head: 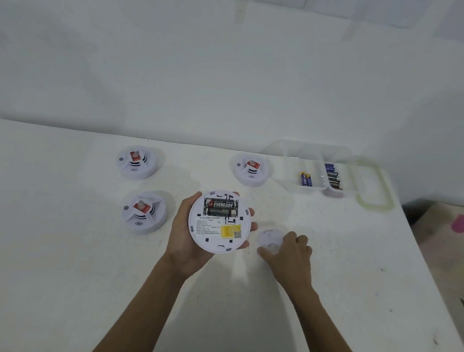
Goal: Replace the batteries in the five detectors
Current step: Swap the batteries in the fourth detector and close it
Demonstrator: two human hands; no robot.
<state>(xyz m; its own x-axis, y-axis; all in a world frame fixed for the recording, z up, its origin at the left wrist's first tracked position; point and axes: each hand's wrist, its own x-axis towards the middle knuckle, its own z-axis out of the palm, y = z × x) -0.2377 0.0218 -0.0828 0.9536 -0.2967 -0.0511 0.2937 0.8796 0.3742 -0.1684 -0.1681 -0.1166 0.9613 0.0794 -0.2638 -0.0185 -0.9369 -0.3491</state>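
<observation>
Rightward, batteries in clear divided tray; left hand tight around detector, right hand around cover.

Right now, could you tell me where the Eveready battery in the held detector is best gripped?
Probably at one end, from above with the right hand: the Eveready battery lies sunk in the open bay of the detector, so only its top shows, and the left hand wraps the rim.

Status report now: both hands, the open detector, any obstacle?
Left hand holds detector back up, Eveready batteries in place. Right hand grips detached back plate on table. Battery bay unblocked.
</observation>
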